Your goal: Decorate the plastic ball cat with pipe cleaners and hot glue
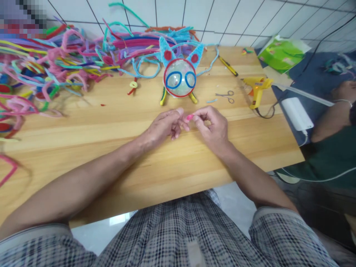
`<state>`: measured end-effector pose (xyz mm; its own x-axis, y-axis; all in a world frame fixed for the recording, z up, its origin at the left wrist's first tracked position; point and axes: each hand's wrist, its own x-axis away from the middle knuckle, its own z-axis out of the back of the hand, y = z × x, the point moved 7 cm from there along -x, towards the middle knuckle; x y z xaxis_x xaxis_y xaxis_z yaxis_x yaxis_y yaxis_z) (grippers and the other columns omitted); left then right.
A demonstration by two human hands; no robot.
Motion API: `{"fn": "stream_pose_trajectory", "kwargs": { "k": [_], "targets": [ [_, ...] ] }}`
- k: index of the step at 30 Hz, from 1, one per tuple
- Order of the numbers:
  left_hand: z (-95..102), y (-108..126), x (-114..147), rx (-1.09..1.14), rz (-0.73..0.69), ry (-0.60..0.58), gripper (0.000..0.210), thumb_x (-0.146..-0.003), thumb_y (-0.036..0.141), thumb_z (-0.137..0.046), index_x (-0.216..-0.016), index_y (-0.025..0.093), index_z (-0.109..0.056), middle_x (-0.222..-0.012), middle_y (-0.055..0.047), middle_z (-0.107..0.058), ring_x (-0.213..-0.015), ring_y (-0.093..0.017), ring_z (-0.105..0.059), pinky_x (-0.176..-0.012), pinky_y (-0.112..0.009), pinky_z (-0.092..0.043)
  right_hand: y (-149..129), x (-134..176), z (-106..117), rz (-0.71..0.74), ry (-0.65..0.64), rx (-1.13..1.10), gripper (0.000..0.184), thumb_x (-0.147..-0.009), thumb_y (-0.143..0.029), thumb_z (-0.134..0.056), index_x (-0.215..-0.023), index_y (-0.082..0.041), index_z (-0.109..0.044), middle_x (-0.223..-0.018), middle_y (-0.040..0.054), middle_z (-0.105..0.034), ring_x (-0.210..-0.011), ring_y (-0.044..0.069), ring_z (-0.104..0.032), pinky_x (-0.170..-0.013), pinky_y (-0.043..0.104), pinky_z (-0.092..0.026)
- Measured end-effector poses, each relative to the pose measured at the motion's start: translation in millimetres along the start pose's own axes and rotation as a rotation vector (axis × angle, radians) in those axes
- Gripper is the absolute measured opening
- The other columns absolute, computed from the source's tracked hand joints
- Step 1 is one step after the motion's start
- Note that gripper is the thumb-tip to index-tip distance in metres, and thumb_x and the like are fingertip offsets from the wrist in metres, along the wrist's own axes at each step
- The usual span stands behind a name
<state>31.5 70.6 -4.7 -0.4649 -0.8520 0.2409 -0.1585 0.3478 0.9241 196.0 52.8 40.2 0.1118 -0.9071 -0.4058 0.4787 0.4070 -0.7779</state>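
Between the thumb and forefinger of my right hand [213, 127] is a small bright pink piece of fuzzy pipe cleaner [190, 117]. My left hand [170, 121] is just left of it, fingers loosely bent and thumb apart, the fingertips close to the pink piece; whether they touch it I cannot tell. Beyond both hands stands a clear round ball figure [180, 81] with a red rim, blue ring eyes, fuzzy blue ears with red centres, and yellow-and-green legs. A short blue pipe cleaner scrap [211, 101] and small scissors [228, 97] lie to its right.
Pipe cleaners in many colours [75, 63] are heaped at the back left. A yellow utility knife [228, 66], a yellow glue gun [259, 91] with its cord and a white power strip [297, 114] are on the right. Another person's arm [330, 118] shows at the right edge.
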Motion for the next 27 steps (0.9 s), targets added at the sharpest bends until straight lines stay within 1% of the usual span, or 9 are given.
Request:
{"fn": "stream_pose_trajectory", "kwargs": {
  "k": [3, 6, 11, 15, 18, 21, 24, 26, 27],
  "targets": [
    [-8.2, -5, 2, 0.102, 0.191, -0.115, 0.037, -0.094, 0.054, -0.076, -0.086, 0.018, -0.070, -0.078, -0.008, -0.076, -0.046, -0.011, -0.051, -0.041, -0.025, -0.036, -8, 0, 2, 0.119, -0.003, 0.041, 0.019, -0.107, -0.038, -0.065, -0.094, -0.031, -0.077, -0.096, 0.0049, -0.082, -0.092, 0.024, -0.073, -0.090, 0.043, -0.061],
    [-13.6, -4, 5, 0.147, 0.250, -0.159, 0.027, -0.090, 0.042, -0.081, -0.085, 0.018, -0.070, -0.078, -0.007, -0.076, -0.046, -0.009, -0.050, -0.041, -0.024, -0.037, -8, 0, 1, 0.172, -0.023, 0.029, 0.019, -0.107, -0.037, -0.064, -0.094, -0.033, -0.078, -0.098, 0.0044, -0.083, -0.098, 0.026, -0.076, -0.097, 0.047, -0.062],
    [-10.5, 1, 5, 0.181, 0.147, -0.066, 0.027, -0.081, 0.032, -0.092, -0.084, 0.019, -0.068, -0.076, -0.002, -0.073, -0.047, -0.006, -0.051, -0.043, -0.020, -0.038, -6, -1, 0, 0.147, -0.021, 0.033, 0.017, -0.107, -0.039, -0.068, -0.096, -0.033, -0.080, -0.100, 0.0046, -0.084, -0.098, 0.026, -0.076, -0.097, 0.046, -0.062],
    [-4.1, 5, 5, 0.146, 0.041, 0.021, 0.031, -0.080, 0.034, -0.097, -0.086, 0.018, -0.071, -0.083, -0.002, -0.077, -0.049, -0.005, -0.052, -0.045, -0.019, -0.039, 14, -8, 14, -0.071, 0.061, -0.107, 0.018, -0.099, -0.046, -0.083, -0.096, -0.029, -0.079, -0.094, 0.0019, -0.081, -0.086, 0.021, -0.073, -0.084, 0.039, -0.061],
    [-1.5, 5, 3, 0.132, 0.005, 0.056, 0.035, -0.076, 0.038, -0.099, -0.089, 0.019, -0.073, -0.093, -0.003, -0.081, -0.051, -0.005, -0.053, -0.046, -0.020, -0.040, 46, -10, 44, -0.293, 0.175, -0.290, 0.017, -0.094, -0.042, -0.088, -0.093, -0.027, -0.079, -0.087, -0.0005, -0.077, -0.076, 0.017, -0.071, -0.074, 0.034, -0.060],
    [0.3, 3, 0, 0.129, -0.006, 0.085, 0.039, -0.072, 0.038, -0.101, -0.089, 0.019, -0.072, -0.096, -0.002, -0.081, -0.052, -0.005, -0.054, -0.046, -0.020, -0.040, 82, -4, 98, -0.399, 0.420, -0.330, 0.012, -0.088, -0.022, -0.091, -0.093, -0.025, -0.080, -0.089, 0.0018, -0.079, -0.074, 0.015, -0.071, -0.069, 0.031, -0.057],
    [1.8, -2, -3, 0.130, 0.006, 0.108, 0.033, -0.079, 0.034, -0.098, -0.087, 0.019, -0.071, -0.082, 0.001, -0.075, -0.053, -0.006, -0.055, -0.047, -0.019, -0.039, 112, 10, 164, -0.395, 0.769, -0.155, 0.032, -0.077, 0.006, -0.085, -0.087, -0.024, -0.079, -0.083, 0.0031, -0.076, -0.074, 0.012, -0.068, -0.070, 0.031, -0.052],
    [2.6, -4, -4, 0.123, 0.011, 0.119, 0.025, -0.087, 0.031, -0.093, -0.087, 0.019, -0.070, -0.070, 0.003, -0.067, -0.053, -0.007, -0.056, -0.048, -0.018, -0.039, 125, 19, 197, -0.439, 0.931, 0.041, 0.046, -0.066, 0.016, -0.085, -0.083, -0.024, -0.074, -0.085, 0.0038, -0.075, -0.077, 0.013, -0.068, -0.074, 0.033, -0.052],
    [3.1, -5, -3, 0.118, 0.009, 0.125, 0.023, -0.090, 0.029, -0.091, -0.087, 0.019, -0.071, -0.067, 0.004, -0.064, -0.053, -0.008, -0.056, -0.049, -0.018, -0.040, 131, 21, 208, -0.487, 0.953, 0.143, 0.049, -0.063, 0.017, -0.085, -0.085, -0.024, -0.071, -0.089, 0.0036, -0.075, -0.080, 0.013, -0.067, -0.077, 0.034, -0.052]
  ]
}}
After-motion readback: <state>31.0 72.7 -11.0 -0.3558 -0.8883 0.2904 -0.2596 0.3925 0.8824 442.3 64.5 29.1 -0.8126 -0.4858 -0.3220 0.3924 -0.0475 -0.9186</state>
